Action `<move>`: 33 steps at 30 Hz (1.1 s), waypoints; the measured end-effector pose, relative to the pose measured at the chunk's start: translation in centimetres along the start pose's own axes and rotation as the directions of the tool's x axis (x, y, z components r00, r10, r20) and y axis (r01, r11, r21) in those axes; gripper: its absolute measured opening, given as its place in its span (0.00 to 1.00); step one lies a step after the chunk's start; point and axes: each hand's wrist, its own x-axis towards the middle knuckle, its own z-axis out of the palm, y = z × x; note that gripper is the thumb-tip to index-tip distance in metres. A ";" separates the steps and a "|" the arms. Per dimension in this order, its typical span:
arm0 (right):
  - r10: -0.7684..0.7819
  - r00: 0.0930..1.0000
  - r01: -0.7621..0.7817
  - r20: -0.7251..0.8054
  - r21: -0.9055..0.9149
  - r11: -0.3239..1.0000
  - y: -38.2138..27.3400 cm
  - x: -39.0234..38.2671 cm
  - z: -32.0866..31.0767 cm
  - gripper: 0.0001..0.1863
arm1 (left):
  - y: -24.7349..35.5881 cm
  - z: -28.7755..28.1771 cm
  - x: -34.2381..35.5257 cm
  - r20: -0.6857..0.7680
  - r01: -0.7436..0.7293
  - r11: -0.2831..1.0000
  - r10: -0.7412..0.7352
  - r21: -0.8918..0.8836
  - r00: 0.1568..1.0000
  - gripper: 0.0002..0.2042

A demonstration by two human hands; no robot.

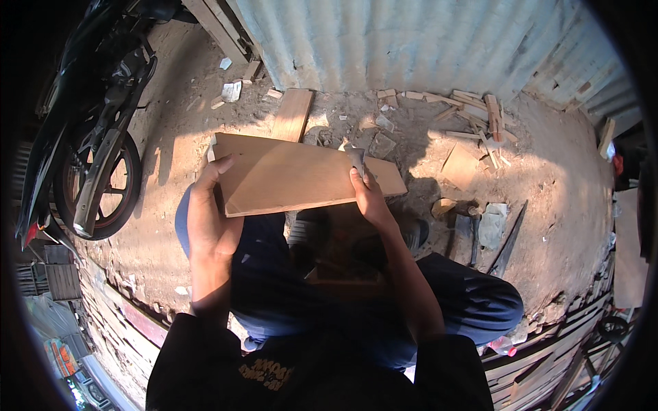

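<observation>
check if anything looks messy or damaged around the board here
Broken wood offcuts lie scattered on the dirt by the corrugated wall. The board between the left hand and right hand looks intact.

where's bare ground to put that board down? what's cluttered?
Bare dirt lies left of the board, between the motorcycle wheel and the left hand. More lies far right, past the hammer. Crowded: wood scraps along the corrugated wall, and tools beside the right hand.
</observation>
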 end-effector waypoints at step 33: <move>-0.345 0.935 0.311 -0.083 -0.275 0.910 -6.7 -3.9 5.5 0.21 | 0.0 0.6 -0.6 -0.052 -0.027 1.000 0.026 -0.014 0.998 0.13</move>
